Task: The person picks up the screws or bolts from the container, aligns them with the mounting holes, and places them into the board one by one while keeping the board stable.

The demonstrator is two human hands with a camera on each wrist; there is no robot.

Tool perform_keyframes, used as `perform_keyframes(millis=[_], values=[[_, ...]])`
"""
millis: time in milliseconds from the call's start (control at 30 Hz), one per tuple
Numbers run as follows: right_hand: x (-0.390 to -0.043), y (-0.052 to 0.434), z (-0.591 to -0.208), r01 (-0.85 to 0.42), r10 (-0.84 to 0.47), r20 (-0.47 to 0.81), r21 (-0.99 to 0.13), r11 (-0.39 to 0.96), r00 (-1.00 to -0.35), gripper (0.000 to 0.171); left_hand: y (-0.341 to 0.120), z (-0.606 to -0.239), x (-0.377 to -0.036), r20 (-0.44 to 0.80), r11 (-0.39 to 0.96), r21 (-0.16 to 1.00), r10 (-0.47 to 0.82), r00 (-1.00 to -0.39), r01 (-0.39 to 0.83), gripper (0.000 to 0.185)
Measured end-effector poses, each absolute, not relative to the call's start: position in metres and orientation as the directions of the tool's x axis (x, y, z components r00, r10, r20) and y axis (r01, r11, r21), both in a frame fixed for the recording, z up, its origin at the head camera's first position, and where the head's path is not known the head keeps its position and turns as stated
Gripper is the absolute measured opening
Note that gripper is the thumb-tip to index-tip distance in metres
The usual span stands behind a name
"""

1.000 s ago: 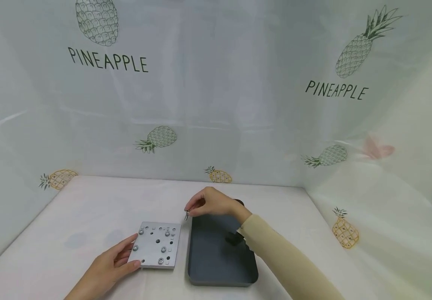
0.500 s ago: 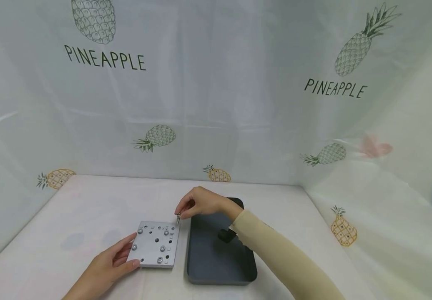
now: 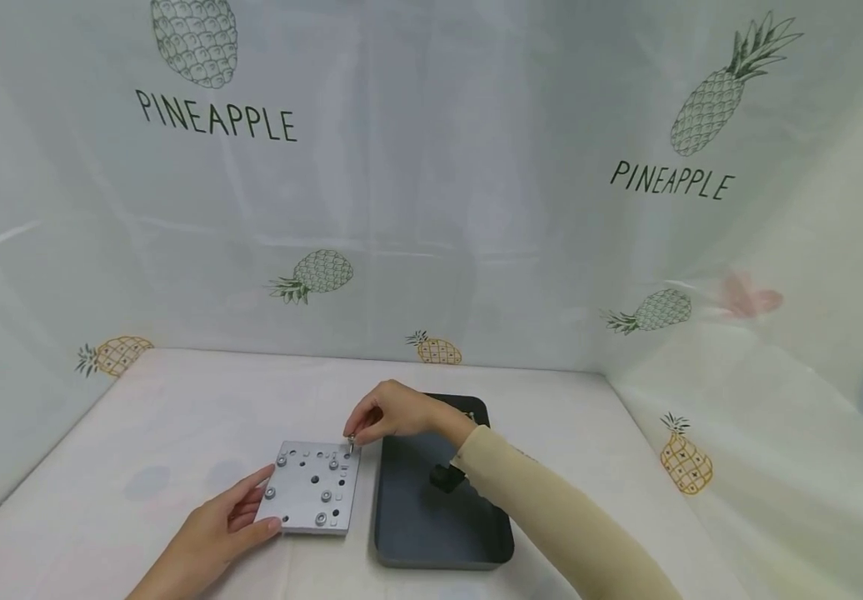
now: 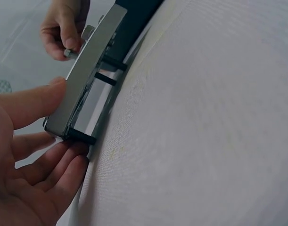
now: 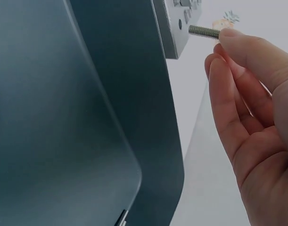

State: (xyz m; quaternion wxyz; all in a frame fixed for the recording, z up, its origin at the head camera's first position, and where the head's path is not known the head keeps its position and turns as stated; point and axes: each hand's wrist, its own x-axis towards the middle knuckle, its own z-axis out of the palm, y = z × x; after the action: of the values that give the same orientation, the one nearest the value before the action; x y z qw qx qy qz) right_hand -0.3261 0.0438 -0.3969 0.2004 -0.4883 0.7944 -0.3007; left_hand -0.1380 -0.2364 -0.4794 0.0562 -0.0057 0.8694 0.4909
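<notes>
- Head view: we see the left hand (image 3: pixel 214 527) gripping the metal plate (image 3: pixel 302 487) at its left edge and near left corner, its thumb on that corner.
- The plate sits on the table (image 3: pixel 177 417), between the table's left and right edges and well apart from the far one; five screws (image 3: pixel 326 496) show their round heads on top among open holes.
- The right hand (image 3: pixel 394 410) pinches a small bolt (image 3: pixel 351 445) over the plate's far right corner, with a hole just below its tip.
- Just beyond the plate's right edge we find a dark tray (image 3: pixel 435 533), crossed by the right forearm in its pale sleeve (image 3: pixel 559 508).
- On the cloth (image 3: pixel 461 208) behind the table's far edge we read "PINEAPPLE" twice, under pineapple drawings; the small marks on the plate are too tiny for us to read.
- Left wrist view: we see the left thumb on the plate's edge, fingers curled beneath its corner, and dark threaded shanks (image 4: pixel 81 136) jutting from the underside.
- Right wrist view: thumb and fingers clasp the bolt's end; we see its threaded tip near a hole, apart from the plate.
</notes>
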Motion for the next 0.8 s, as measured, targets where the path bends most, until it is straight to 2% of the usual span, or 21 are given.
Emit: perform_keyframes(millis=[367,633,800], values=[[-0.3214,0.0361,-0.4006,-0.662,-0.892,-0.05,-0.651,0.371,-0.45,0.012,-0.2307,-0.4781,-0.1383,-0.135,0.535,0.836,-0.007,-0.991,-0.117,0.093],[-0.3221,0.0352,-0.4034,-0.668,-0.888,-0.064,-0.635,0.389,-0.456,0.012,-0.2313,-0.4757,-0.1369,-0.092,0.554,0.829,0.004,-0.996,-0.074,0.09],[-0.321,0.0345,-0.4071,-0.677,-0.898,-0.065,-0.634,0.374,-0.435,0.011,-0.2298,-0.4749,-0.1364,-0.096,0.56,0.825,-0.001,-0.995,-0.08,0.091]])
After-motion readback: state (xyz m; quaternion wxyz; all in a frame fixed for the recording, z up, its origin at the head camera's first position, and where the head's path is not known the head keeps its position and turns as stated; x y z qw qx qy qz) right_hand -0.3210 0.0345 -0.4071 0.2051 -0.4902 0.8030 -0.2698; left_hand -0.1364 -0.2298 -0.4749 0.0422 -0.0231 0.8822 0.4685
